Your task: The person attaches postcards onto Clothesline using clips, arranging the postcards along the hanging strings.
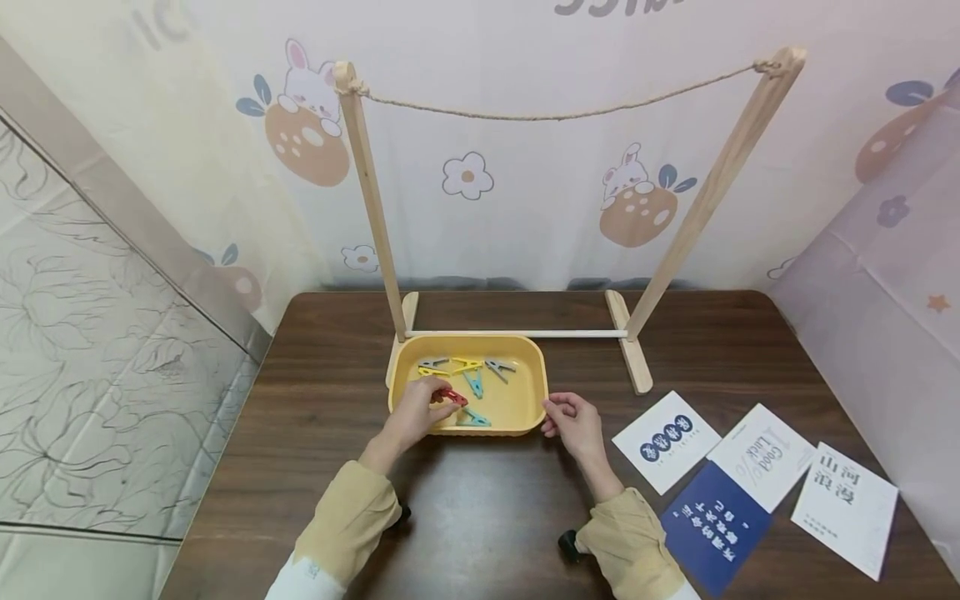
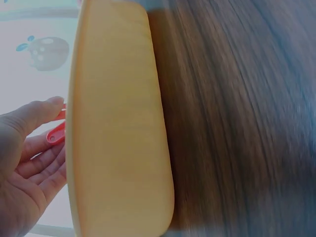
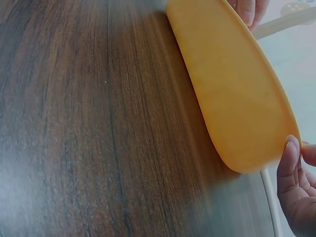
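My left hand [image 1: 414,413] reaches over the near left side of a yellow plastic basin [image 1: 522,390] and pinches a red clothespin [image 1: 455,397] between thumb and fingers. In the left wrist view, part of that red clothespin [image 2: 57,134] shows at the fingertips, the rest hidden behind the basin's wall. At the basin's near right corner, my right hand [image 1: 576,425] holds the rim between thumb and fingers. Inside the basin lie several more clothespins: a blue one [image 1: 474,418] near the front, another blue [image 1: 474,383], yellow [image 1: 467,364] and grey [image 1: 500,368] ones farther back.
Behind the basin stands a wooden frame, its left post [image 1: 372,200] and right post [image 1: 708,200] joined by a sagging rope [image 1: 558,117] and a low white rod [image 1: 517,333]. White cards [image 1: 666,442] and a blue card [image 1: 716,529] lie at the right of the dark wooden table [image 1: 300,433].
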{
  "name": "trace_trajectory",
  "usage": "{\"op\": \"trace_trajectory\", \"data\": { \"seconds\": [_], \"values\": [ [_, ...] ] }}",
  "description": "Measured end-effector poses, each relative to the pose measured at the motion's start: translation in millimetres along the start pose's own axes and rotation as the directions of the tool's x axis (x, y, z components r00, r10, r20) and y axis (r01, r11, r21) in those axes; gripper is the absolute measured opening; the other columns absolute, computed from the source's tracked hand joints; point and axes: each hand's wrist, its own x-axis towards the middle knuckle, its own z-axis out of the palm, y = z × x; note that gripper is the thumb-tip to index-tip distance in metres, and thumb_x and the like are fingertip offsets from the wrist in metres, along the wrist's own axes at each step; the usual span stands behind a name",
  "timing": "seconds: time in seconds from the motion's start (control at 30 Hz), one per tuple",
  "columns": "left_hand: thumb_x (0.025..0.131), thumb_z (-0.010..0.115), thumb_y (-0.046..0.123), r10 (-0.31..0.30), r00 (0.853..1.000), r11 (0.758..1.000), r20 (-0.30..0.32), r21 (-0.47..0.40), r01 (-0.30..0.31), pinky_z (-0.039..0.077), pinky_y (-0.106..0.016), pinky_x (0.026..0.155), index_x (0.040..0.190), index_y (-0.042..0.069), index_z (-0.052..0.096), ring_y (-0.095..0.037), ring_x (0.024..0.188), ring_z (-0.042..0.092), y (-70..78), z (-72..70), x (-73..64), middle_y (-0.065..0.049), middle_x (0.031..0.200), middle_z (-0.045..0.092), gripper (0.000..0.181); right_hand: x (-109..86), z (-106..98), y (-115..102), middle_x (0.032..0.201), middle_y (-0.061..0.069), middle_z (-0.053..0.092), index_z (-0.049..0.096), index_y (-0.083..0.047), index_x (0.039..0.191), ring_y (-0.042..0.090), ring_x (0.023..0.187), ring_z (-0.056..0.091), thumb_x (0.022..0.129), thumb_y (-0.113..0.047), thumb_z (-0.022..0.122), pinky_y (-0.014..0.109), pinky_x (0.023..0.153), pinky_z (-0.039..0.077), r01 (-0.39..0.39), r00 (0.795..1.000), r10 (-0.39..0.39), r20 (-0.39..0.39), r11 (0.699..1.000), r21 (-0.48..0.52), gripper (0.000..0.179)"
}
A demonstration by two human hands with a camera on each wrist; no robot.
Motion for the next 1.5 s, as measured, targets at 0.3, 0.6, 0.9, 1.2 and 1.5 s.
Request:
{"op": "trace_trajectory", "data": {
  "seconds": [0.3,0.6,0.9,1.2,1.5],
  "values": [
    [0.075,0.071,0.012,0.053,0.993,0.998,-0.106,-0.020,-0.055,0.050,-0.035,0.066,0.088,-0.001,0.063,-0.026,0.076,0.057,11.0,1.6,-10.6,-0.011,0.083,0.060,0.020,0.1,-2,4,0.062,0.011,0.059,0.058,0.008,0.094,0.014,0.048,0.056,0.085,-0.009,0.059,0.029,0.047,0.050,0.025,1.000,-0.025,0.018,0.999,-0.032,0.019],
    [0.073,0.072,0.011,0.064,0.979,0.996,-0.192,-0.045,-0.074,0.050,-0.036,0.065,0.088,0.000,0.063,-0.021,0.074,0.056,20.0,2.2,-20.8,-0.010,0.082,0.059,0.020,-2.7,-22,3,0.076,0.025,0.060,0.057,0.011,0.097,0.013,0.053,0.058,0.086,-0.007,0.057,0.028,0.051,0.051,0.042,0.999,-0.041,0.036,0.999,-0.026,0.021],
    [0.073,0.072,0.011,0.067,0.973,0.995,-0.223,-0.060,-0.082,0.050,-0.037,0.065,0.089,0.000,0.062,-0.018,0.074,0.056,27.4,-2.2,-28.9,-0.007,0.083,0.059,0.022,-7.5,-61,7,0.080,0.022,0.061,0.057,0.011,0.097,0.019,0.061,0.061,0.083,-0.005,0.060,0.025,0.054,0.051,0.109,0.994,-0.104,0.039,0.977,-0.183,0.022],
    [0.072,0.073,0.009,0.065,0.973,0.995,-0.222,-0.059,-0.080,0.050,-0.037,0.065,0.089,-0.001,0.062,-0.019,0.074,0.055,29.5,-8.2,-34.2,-0.010,0.082,0.059,0.022,-11.5,-105,7,0.083,0.014,0.064,0.060,0.005,0.100,0.013,0.068,0.059,0.082,-0.019,0.064,0.021,0.056,0.044,0.162,0.987,-0.141,0.079,0.856,-0.490,0.030],
    [0.071,0.074,0.008,0.097,0.966,0.992,-0.239,-0.058,-0.114,0.050,-0.035,0.063,0.086,0.000,0.063,-0.017,0.071,0.054,30.4,-7.6,-34.3,-0.008,0.079,0.058,0.021,-9.2,-146,11,0.083,0.018,0.062,0.056,0.010,0.100,0.025,0.071,0.059,0.076,-0.020,0.069,0.031,0.061,0.043,0.178,0.983,-0.165,0.081,0.737,-0.653,0.041]
  ]
}}
